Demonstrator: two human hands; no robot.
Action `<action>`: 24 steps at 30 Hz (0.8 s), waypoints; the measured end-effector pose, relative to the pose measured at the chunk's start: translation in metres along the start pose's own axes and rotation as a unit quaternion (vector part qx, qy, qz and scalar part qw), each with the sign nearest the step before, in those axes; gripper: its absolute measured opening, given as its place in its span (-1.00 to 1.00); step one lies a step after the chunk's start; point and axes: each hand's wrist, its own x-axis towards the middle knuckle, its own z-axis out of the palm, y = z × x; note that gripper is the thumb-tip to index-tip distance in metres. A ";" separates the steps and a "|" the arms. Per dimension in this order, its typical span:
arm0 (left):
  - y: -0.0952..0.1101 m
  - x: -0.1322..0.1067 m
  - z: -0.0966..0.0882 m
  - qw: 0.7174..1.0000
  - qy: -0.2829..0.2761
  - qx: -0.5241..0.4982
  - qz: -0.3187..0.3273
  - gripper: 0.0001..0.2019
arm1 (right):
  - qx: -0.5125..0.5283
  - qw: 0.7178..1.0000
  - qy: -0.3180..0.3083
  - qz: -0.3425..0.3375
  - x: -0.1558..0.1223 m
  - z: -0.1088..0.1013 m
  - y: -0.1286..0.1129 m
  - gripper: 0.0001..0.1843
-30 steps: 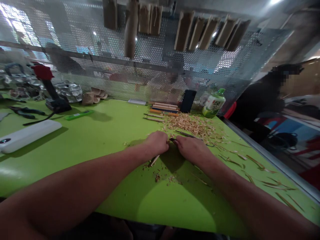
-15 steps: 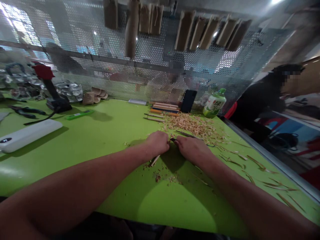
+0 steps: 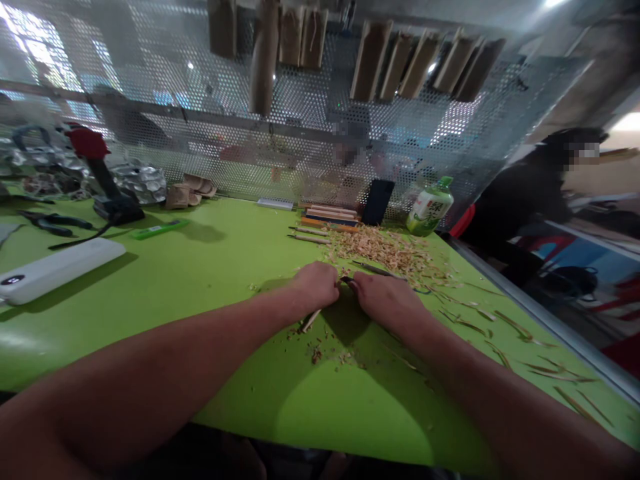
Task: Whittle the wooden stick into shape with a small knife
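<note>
My left hand [image 3: 316,287] is closed around a thin wooden stick [image 3: 311,321], whose lower end sticks out below the palm over the tabletop. Opposite it, my right hand [image 3: 383,295] grips a knife [image 3: 347,279]; only the short dark blade shows, pointing at the left fist, and the handle is hidden in the fingers. Whether the blade touches the stick I cannot tell. Just beyond the right hand lies a slim pen-like tool [image 3: 375,269]. Small wood chips [image 3: 317,355] are scattered below the hands.
Curled wood shavings [image 3: 380,248] heap beyond my hands on the green table [image 3: 200,280]. Behind them are wooden sticks [image 3: 330,215], a phone [image 3: 377,202] and a green bottle [image 3: 430,207]. Pliers [image 3: 55,223], a red-and-black power tool [image 3: 95,167] and a white device [image 3: 63,270] lie left. A person sits right.
Both hands, the stick and the knife stay almost in place. The person at the right has shifted slightly.
</note>
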 end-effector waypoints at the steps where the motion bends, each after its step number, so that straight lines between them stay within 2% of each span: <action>1: 0.000 0.000 0.000 1.000 -0.002 0.001 0.000 -0.79 | -0.002 1.000 0.004 -0.001 0.000 0.001 -0.001 -0.62; 10: 0.003 -0.002 -0.003 1.000 0.006 0.015 0.003 -0.80 | -0.010 0.999 0.017 -0.045 0.002 0.008 0.001 -0.73; 14: 0.003 -0.002 -0.002 1.000 0.007 0.020 0.005 -0.79 | -0.003 0.998 0.008 -0.061 0.004 0.005 0.003 -0.69; 19: 0.003 -0.002 -0.003 1.000 0.008 0.025 0.010 -0.78 | 0.004 0.998 -0.032 -0.056 0.006 -0.001 0.002 -0.64; 24: 0.001 -0.001 0.000 1.000 0.012 0.026 0.009 -0.77 | 0.025 0.998 -0.037 -0.047 0.007 -0.002 0.003 -0.58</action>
